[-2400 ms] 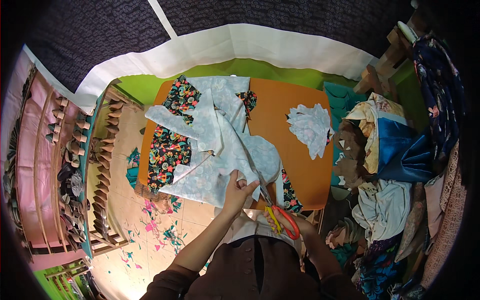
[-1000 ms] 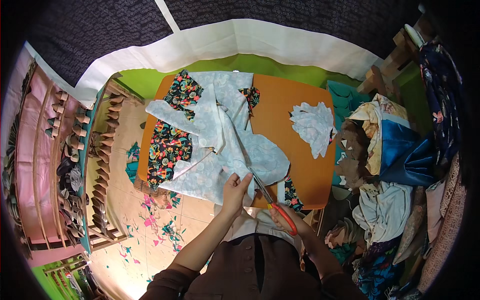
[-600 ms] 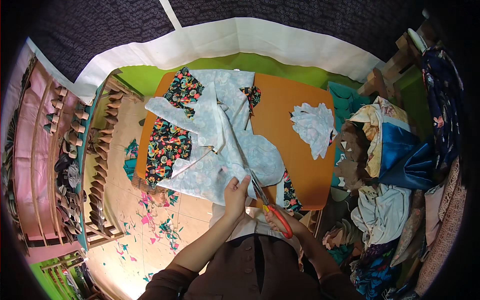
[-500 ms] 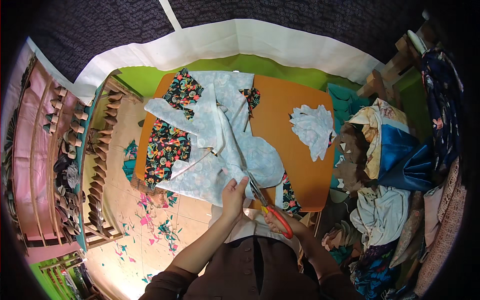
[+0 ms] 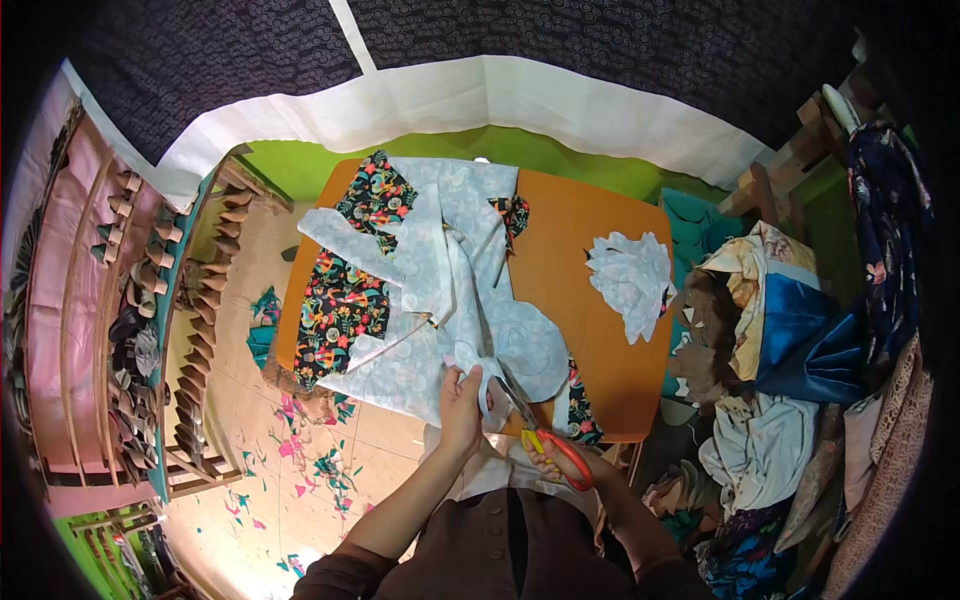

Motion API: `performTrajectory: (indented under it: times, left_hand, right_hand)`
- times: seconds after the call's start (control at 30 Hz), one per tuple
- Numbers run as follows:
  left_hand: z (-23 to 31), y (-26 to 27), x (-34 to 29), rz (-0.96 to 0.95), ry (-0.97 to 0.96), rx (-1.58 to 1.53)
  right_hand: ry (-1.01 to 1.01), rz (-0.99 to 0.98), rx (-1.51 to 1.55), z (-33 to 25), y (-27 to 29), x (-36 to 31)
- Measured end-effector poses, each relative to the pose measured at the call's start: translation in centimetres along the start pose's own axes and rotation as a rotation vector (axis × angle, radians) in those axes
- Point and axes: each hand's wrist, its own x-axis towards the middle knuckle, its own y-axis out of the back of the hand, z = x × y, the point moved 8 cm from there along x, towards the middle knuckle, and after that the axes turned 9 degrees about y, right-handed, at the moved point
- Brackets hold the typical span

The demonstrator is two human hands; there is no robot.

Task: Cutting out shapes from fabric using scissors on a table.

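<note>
- And the scissors [image 5: 518,402] have been opened up: their red and yellow handles, nearly together half a second ago, are now spread, and the cloth edge by the left hand [image 5: 460,410] has been drawn up into a curl, with that hand shifted a little away from the blades.
- The pale blue cloth [image 5: 465,300] is pinched between the left thumb and fingers; most of it is spread beyond both hands, creased and folded.
- The scissors are gripped by the right hand [image 5: 545,460], fingers wrapped at the handles, blades pointed forward and to the left, tips close to the left fingertips; whether cloth is caught between them cannot be told.
- The two hands are kept near each other, not touching.
- Dark floral fabric [image 5: 340,310] is laid out beyond the left hand, to its left, partly covered by the pale cloth.
- Beyond the right hand, to its right, a pale jagged-edged pile [image 5: 630,285] is set on the orange-brown table [image 5: 560,220].
- Down to the left of the left hand, coloured scraps [image 5: 335,480] are scattered on the floor.
</note>
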Motion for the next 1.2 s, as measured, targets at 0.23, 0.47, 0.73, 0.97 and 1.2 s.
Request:
performTrajectory:
  times: [0.23,0.47,0.73,0.97,1.2]
  left_hand:
    - [-0.3,-0.2,0.4,-0.087,0.069,-0.156]
    - [0.1,-0.3,0.6,-0.007,-0.040,-0.080]
    - [-0.4,0.3,0.7,0.009,-0.019,-0.083]
    - [-0.5,0.4,0.9,-0.038,-0.052,-0.086]
    - [-0.1,0.4,0.5,0.043,-0.196,0.254]
  right_hand:
    - [-0.006,0.054,0.000,1.4,1.6,0.2]
    - [0.245,0.220,-0.585,-1.2,1.9,-0.4]
    - [0.114,0.200,-0.820,0.5,3.4,-0.6]
    - [0.157,0.202,-0.922,0.0,3.2,-0.6]
    - [0.174,0.130,-0.602,1.5,3.3,0.2]
